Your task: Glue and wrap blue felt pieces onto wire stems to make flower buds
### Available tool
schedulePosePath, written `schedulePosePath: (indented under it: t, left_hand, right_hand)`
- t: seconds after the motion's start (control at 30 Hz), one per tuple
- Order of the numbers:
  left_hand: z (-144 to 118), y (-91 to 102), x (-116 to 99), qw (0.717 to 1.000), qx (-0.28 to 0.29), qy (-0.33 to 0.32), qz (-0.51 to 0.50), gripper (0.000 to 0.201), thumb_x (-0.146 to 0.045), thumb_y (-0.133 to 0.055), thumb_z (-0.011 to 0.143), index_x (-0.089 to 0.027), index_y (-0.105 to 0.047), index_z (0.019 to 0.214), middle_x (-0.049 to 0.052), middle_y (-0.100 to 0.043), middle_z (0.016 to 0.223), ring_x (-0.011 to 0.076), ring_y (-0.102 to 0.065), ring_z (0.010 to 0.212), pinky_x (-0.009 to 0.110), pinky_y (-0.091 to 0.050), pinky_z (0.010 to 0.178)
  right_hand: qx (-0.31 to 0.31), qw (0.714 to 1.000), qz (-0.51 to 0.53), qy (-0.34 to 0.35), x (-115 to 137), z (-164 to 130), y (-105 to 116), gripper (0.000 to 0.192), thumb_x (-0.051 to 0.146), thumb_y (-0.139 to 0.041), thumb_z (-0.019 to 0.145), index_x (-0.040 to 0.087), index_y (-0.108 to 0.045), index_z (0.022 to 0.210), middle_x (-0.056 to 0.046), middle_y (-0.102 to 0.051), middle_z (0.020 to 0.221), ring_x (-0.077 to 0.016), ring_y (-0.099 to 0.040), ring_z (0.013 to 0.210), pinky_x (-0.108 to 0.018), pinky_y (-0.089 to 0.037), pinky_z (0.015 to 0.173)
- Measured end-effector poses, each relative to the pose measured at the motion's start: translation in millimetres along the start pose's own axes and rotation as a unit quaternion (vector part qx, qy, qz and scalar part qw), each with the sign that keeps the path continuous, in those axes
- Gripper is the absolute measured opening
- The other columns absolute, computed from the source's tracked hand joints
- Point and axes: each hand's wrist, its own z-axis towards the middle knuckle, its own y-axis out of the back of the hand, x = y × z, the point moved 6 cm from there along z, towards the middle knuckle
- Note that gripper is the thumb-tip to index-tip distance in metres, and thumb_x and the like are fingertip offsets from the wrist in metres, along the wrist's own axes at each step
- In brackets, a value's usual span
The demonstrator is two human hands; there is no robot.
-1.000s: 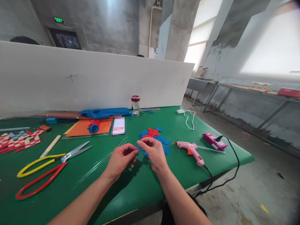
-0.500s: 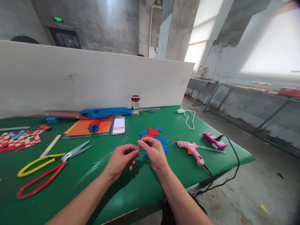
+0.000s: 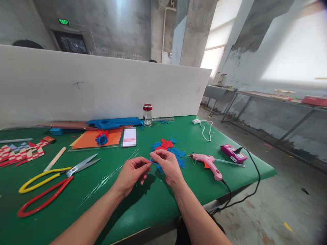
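Note:
My left hand (image 3: 134,172) and my right hand (image 3: 166,165) meet fingertip to fingertip above the green table (image 3: 143,211). Both are closed in a pinch around something tiny, mostly hidden by the fingers; a hint of blue shows there. Just beyond my right hand lies a loose pile of blue paper pieces (image 3: 178,152) with red paper pieces (image 3: 167,144) on top. Thin wires (image 3: 107,178) stretch over the table left of my left hand. To the right of my right hand, a pink glue gun (image 3: 206,160) rests on its side with a clear glue stick in it.
Large scissors (image 3: 71,171) lie partly spread at the left near a wooden stick (image 3: 55,158). A blue paper flower (image 3: 102,139) sits on orange sheets (image 3: 84,141). Farther back are a phone (image 3: 129,137), a glass jar (image 3: 147,115) and a white board (image 3: 107,85). A purple power strip (image 3: 233,154) trails a black cord.
The hands hold nearly the same pinch at the same spot. My view has shifted very slightly; nothing on the table has visibly moved.

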Motion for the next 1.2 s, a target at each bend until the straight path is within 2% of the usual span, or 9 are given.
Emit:
schedulePosePath:
  t: [0.27,0.5,0.7,0.9,1.1,1.2]
  left_hand:
    - [0,-2.7,0,0.999,0.013,-0.001,0.029,0.031,-0.042,-0.078,0.069,-0.015,-0.064,0.078,-0.003,-0.059,0.062,0.0069,-0.047,0.045,0.016,-0.038,0.035]
    - [0,-1.2,1,0.999,0.005,-0.002,0.038,0.029,-0.041,-0.075,0.072,-0.016,-0.061,0.076,-0.003,-0.059,0.060,0.0071,-0.046,0.044,0.016,-0.037,0.034]
    - [0,-3.0,3,1.000,0.009,0.005,0.030,0.031,-0.041,-0.077,0.069,-0.015,-0.061,0.076,-0.004,-0.057,0.059,0.0068,-0.046,0.043,0.016,-0.037,0.034]
    - [-1,-4.5,4,0.998,0.020,0.004,0.052,0.029,-0.041,-0.074,0.071,-0.015,-0.060,0.076,-0.004,-0.055,0.058,0.0068,-0.045,0.043,0.016,-0.036,0.033]
    - [0,-6.1,5,0.998,0.030,0.003,0.054,0.029,-0.042,-0.074,0.072,-0.016,-0.060,0.075,-0.005,-0.055,0.057,0.0065,-0.045,0.042,0.016,-0.037,0.034]
    - [1,-4.3,5,0.998,0.040,0.013,0.055,0.030,-0.042,-0.074,0.071,-0.016,-0.061,0.076,-0.004,-0.057,0.060,0.0067,-0.046,0.043,0.017,-0.036,0.034]
  right_hand:
    - [0.005,0.999,0.021,-0.037,-10,2,-1,0.029,0.043,-0.083,0.061,0.018,-0.067,0.065,0.002,-0.062,0.064,-0.0101,-0.052,0.058,-0.025,-0.042,0.062]
    - [-0.027,0.998,-0.057,0.027,-8,3,-1,0.026,0.042,-0.077,0.067,0.018,-0.067,0.069,0.002,-0.061,0.065,-0.0117,-0.052,0.061,-0.026,-0.041,0.062]
    - [-0.017,1.000,-0.013,0.009,-6,4,1,0.029,0.046,-0.078,0.068,0.019,-0.072,0.076,-0.001,-0.067,0.074,-0.0106,-0.053,0.060,-0.025,-0.044,0.062]
    - [-0.031,0.999,0.001,0.010,-6,6,6,0.034,0.050,-0.077,0.068,0.017,-0.071,0.067,-0.002,-0.065,0.068,-0.0100,-0.050,0.056,-0.024,-0.040,0.057]
    - [-0.021,1.000,-0.003,0.002,-11,8,4,0.039,0.055,-0.073,0.071,0.016,-0.071,0.068,-0.001,-0.061,0.064,-0.0093,-0.049,0.054,-0.023,-0.040,0.054]
    - [-0.025,0.999,0.014,-0.017,-6,10,13,0.043,0.059,-0.072,0.070,0.016,-0.071,0.070,-0.001,-0.063,0.065,-0.0089,-0.050,0.054,-0.023,-0.043,0.056]
